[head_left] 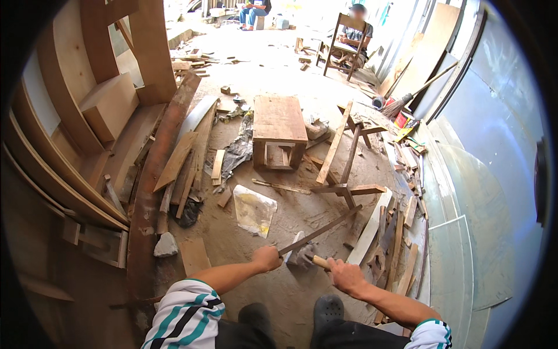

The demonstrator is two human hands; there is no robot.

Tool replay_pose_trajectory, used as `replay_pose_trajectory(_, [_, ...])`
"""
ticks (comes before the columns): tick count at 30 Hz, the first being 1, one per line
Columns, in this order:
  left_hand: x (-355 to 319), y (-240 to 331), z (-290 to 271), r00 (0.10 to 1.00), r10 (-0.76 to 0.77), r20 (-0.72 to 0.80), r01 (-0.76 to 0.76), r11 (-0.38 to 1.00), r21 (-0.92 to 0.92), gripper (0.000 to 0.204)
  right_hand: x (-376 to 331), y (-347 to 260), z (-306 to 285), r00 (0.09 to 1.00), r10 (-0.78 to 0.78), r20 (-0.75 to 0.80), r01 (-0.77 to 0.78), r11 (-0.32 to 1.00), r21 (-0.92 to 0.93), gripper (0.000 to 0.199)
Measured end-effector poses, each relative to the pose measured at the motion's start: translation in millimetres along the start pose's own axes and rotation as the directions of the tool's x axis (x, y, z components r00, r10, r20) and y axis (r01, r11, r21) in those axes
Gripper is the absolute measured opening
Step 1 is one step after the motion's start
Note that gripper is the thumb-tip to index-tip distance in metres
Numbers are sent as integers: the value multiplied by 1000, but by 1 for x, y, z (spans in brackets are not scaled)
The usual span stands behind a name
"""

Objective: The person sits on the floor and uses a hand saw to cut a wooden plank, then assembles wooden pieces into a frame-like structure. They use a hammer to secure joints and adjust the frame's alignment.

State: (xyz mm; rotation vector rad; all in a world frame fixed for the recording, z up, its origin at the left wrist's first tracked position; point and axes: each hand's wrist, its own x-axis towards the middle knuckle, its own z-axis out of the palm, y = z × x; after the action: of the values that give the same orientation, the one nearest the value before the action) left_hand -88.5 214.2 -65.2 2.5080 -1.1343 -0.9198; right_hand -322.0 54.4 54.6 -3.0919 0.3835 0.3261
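My left hand is closed around the near end of a long, narrow dark strip. The strip slants up and away to the right, its far end by a wooden frame of crossed legs and slats. Closed on a pale wooden handle, my right hand is a little right of the left one. A blurred grey shape lies just beyond the handle; whether it is the tool's head I cannot tell. Beyond my hands stands a box-like wooden stool.
Wood offcuts pile up on the right beside leaning glass sheets. On the left, a rusty beam runs along curved wooden panels. A stained white sheet lies ahead. Farther back, a person sits behind a wooden chair.
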Motion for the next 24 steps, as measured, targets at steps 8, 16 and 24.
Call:
replay_pose_trajectory(8, [1,7,-6,998,-17,68,17,1000,10,37,19,3,15,989,143,26,-143,990,-8,25])
replay_pose_trajectory(16, [10,-7,5,997,-1,73,0,1000,16,51,26,15,-42,979,180,94,-196,961,196,33])
replay_pose_trajectory(24, [-12,-4,12,924,257,-282,-269,963,-5,49,65,57,-45,971,238,-1,-188,771,608,50])
